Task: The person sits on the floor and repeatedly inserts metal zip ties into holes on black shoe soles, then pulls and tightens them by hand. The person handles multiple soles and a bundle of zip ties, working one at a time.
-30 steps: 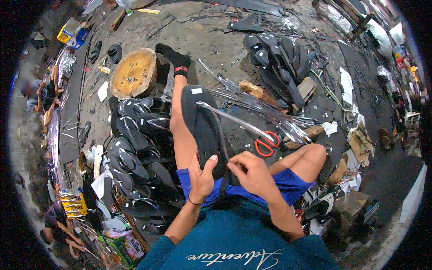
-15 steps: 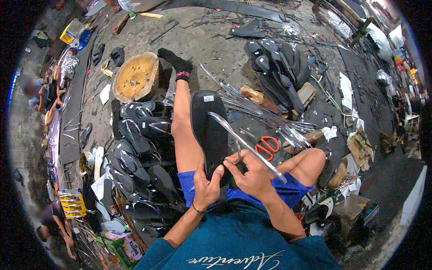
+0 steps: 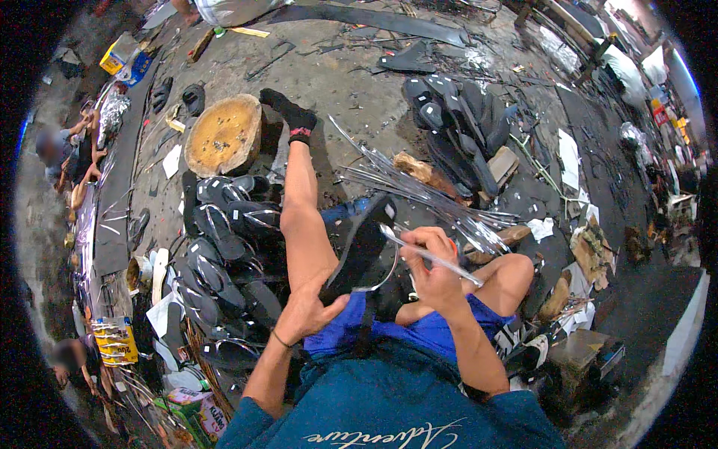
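Left hand [image 3: 307,313] fingers clamped on black rubber sandal sole [image 3: 360,251]; right hand [image 3: 432,271] just beside, pinching shiny silver strap strip [image 3: 430,255].

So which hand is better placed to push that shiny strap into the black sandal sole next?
Probably the right hand. It already pinches the shiny strap with its end at the black sandal sole. The left hand grips the sole's near end from below, steadying it over the lap.
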A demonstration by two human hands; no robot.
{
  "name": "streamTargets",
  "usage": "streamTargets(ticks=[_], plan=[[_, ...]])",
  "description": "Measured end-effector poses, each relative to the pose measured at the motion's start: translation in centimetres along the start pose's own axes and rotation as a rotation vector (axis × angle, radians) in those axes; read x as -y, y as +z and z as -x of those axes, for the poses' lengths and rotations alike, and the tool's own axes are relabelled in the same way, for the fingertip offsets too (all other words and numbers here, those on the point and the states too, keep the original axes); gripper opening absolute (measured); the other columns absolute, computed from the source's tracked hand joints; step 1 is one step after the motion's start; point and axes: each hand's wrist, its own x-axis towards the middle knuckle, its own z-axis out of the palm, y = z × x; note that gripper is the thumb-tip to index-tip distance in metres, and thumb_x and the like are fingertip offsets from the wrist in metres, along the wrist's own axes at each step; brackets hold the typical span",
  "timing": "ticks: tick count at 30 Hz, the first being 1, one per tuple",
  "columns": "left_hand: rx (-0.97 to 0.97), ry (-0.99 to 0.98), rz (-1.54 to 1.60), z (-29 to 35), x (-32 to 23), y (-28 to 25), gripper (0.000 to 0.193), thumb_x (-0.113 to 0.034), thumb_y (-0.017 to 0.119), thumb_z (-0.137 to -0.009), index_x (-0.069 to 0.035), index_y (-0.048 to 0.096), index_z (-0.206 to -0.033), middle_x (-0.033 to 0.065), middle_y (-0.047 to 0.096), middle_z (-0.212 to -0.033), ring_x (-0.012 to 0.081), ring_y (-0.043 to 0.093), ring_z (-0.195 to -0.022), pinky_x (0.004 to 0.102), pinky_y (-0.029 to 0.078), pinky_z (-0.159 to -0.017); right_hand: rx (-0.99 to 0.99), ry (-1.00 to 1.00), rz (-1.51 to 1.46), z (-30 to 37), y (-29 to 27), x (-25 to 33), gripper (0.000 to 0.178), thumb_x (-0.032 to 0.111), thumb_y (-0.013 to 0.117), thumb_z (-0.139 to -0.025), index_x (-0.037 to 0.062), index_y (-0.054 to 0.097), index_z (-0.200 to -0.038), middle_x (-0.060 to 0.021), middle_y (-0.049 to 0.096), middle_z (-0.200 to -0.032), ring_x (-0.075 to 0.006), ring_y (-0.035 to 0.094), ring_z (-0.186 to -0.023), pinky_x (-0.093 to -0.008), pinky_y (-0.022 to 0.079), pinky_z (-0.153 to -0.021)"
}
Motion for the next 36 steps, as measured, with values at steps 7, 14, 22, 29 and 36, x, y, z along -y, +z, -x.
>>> streamTargets(ticks=[7,14,22,29,36], plan=[[-0.293,-0.256,0.512,1.0,1.2,-2.4,0.03,-0.01,0.08,-0.079,0.003,0.068,-0.103,0.0089,0.072,-0.093,0.0207,0.068,-0.084,0.0324,0.054,-0.081,-0.408,0.87,-1.13,0.6,0.4,-2.5,0.026,0.021,0.061,-0.099,0.0063,0.06,-0.12,-0.0031,0.062,-0.085,-0.013,0.057,-0.057,-0.0274,0.049,-0.054],[-0.11,-0.24,0.375,1.9,0.1,1.3,0.018,-0.012,0.073,-0.084,0.003,0.069,-0.092,0.009,0.073,-0.084,0.0124,0.065,-0.075,0.0311,0.053,-0.071,0.404,0.275,-0.175,4.1,3.2,3.5,0.016,0.02,0.068,-0.089,0.0085,0.073,-0.099,-0.0117,0.063,-0.089,-0.0289,0.065,-0.081,-0.0379,0.051,-0.073],[-0.01,-0.162,0.364,1.9,-0.4,0.6,0.02,-0.011,0.072,-0.083,0.002,0.069,-0.098,0.0084,0.073,-0.086,0.0138,0.066,-0.077,0.0317,0.054,-0.074,0.307,0.245,-0.079,4.5,2.5,4.7,0.02,0.017,0.07,-0.084,0.0087,0.073,-0.102,-0.011,0.062,-0.088,-0.0276,0.065,-0.077,-0.0371,0.053,-0.069],[0.035,-0.195,0.356,2.1,-0.2,0.9,0.028,-0.012,0.073,-0.083,0.001,0.067,-0.107,0.0101,0.073,-0.095,0.0165,0.068,-0.082,0.0325,0.054,-0.079,0.246,0.191,0.009,5.2,3.0,5.0,0.02,0.014,0.071,-0.083,0.0104,0.073,-0.103,-0.0087,0.062,-0.087,-0.0256,0.064,-0.073,-0.0361,0.053,-0.066],[0.056,-0.128,0.319,2.1,-0.4,0.9,0.033,-0.011,0.074,-0.083,0.001,0.065,-0.113,0.012,0.072,-0.099,0.018,0.068,-0.091,0.0321,0.054,-0.083,0.231,0.128,-0.065,4.8,2.8,4.5,0.016,0.02,0.074,-0.084,0.0093,0.073,-0.095,-0.009,0.064,-0.088,-0.0266,0.066,-0.073,-0.0368,0.053,-0.064]])
